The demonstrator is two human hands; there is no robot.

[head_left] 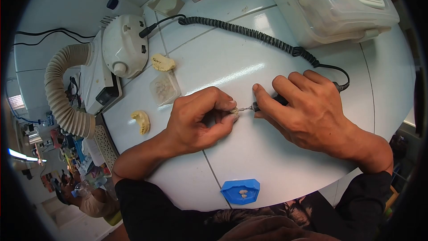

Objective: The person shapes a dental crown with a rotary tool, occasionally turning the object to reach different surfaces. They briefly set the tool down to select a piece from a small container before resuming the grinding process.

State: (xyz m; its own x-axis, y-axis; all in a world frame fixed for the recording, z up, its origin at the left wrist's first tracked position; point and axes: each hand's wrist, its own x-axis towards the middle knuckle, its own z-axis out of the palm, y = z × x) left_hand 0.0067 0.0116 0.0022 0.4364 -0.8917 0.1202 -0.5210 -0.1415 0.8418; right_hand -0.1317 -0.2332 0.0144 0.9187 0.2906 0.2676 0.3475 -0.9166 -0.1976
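Near the middle of the white tiled table, my left hand (200,118) pinches a small pale piece (234,111) between thumb and fingertips. My right hand (305,111) is wrapped around a black rotary handpiece (280,100), held nearly level. Its thin metal bit (245,108) points left and meets the small piece, or comes very close to it. The fingers hide part of the handpiece and of the piece. A coiled black cord (240,27) runs from the handpiece's rear to a white control box (125,46).
A blue tray (240,186) holding small pale pieces lies near my body. Dental casts (141,122) and a small clear container (164,89) stand left. A ribbed hose (55,89) curves at far left, a large plastic box (334,6) stands back right. Another person (96,201) sits lower left.
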